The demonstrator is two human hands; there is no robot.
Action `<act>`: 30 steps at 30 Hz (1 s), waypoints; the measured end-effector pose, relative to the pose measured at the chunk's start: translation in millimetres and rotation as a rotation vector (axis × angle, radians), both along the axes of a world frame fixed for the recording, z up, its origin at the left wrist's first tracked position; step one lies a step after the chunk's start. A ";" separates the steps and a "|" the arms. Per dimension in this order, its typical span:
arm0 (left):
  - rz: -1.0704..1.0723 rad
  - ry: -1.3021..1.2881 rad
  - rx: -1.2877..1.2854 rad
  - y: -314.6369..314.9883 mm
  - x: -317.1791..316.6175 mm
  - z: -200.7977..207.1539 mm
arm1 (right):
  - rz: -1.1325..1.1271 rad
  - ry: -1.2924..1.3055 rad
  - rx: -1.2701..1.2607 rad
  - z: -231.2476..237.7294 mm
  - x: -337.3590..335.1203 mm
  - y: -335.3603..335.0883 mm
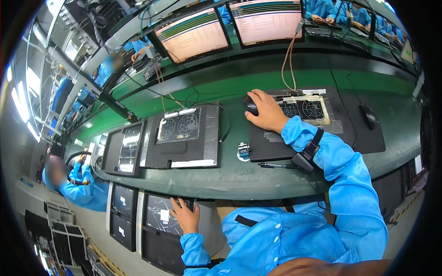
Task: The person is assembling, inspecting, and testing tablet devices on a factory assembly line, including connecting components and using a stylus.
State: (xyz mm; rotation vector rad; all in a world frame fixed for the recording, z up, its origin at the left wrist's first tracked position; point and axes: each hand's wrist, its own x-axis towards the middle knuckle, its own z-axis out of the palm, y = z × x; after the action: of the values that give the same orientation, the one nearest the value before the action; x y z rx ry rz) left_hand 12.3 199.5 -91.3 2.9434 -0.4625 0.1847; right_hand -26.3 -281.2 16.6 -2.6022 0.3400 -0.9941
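My right hand (269, 112) rests on the bench with its fingers round a black computer mouse (250, 106). Just right of it, a black board carries a taped panel with dark round patterns (313, 109). Below the bench's front edge, my left hand (185, 216) has its fingers stretched out and apart. It lies by the upper right edge of a black tray (159, 248) with a clear-wrapped flat item and a white label (164, 215) in it. Whether the fingertips touch the tray I cannot tell.
Left on the green bench (221, 179) lies another patterned board (207, 133), beside a black tray (110, 149). A pen (276, 165), a cable plug (223, 138) and a second mouse (367, 116) lie around. Two monitors (193, 37) stand behind. A co-worker (78, 188) sits left.
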 end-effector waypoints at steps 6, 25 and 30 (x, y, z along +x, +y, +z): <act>0.042 0.052 -0.012 -4.8 -7.9 13.4 | 0.108 -0.087 0.026 0.3 9.7 -0.4; 0.027 0.007 0.069 -2.5 -0.7 3.8 | 0.043 -0.072 0.048 -5.3 4.2 1.8; 0.028 -0.013 0.077 7.4 -3.1 0.3 | 0.056 -0.060 0.041 -2.3 6.5 7.5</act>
State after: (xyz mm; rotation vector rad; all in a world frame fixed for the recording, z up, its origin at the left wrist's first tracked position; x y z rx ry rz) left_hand 9.2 206.9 -91.0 3.0270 -0.4397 0.1932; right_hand -19.8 -273.7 14.3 -2.5259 0.2686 -1.0327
